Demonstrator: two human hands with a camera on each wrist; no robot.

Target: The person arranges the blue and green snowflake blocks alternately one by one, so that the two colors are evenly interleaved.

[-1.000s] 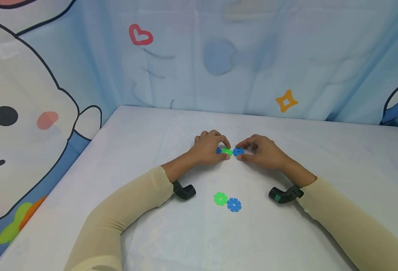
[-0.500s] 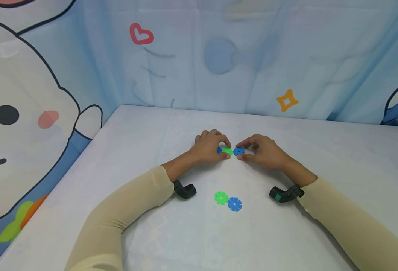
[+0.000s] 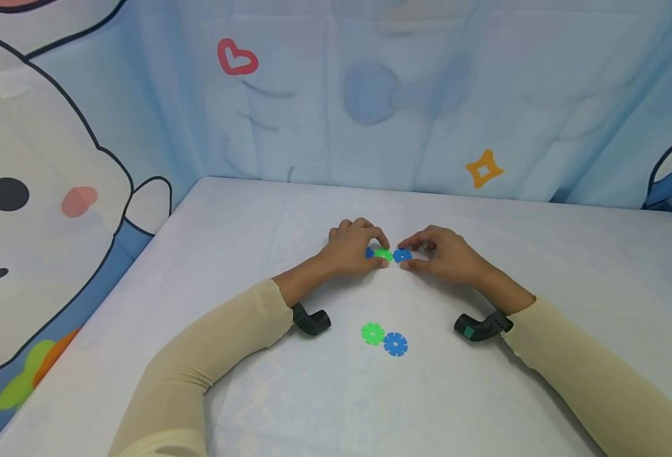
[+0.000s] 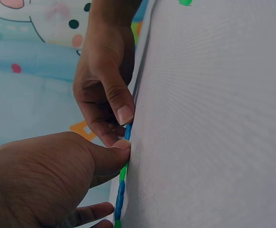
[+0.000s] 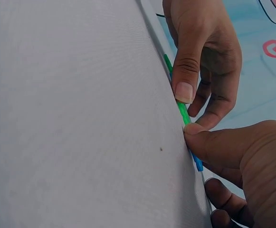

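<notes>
At the middle of the table my left hand pinches a green notched plastic disc by its edges, thumb on the near side. A blue notched disc shows to its left, partly under the palm. In the left wrist view a further green disc follows that blue one, making a flat row. Facing it, my right hand holds another blue notched disc between thumb and index finger. This disc's edge meets the green one's edge. Both discs lie flat, close over the tabletop.
Closer to the body, a loose green disc and a loose blue disc lie side by side on the white-covered table. Behind the table's far edge hangs a light blue printed curtain.
</notes>
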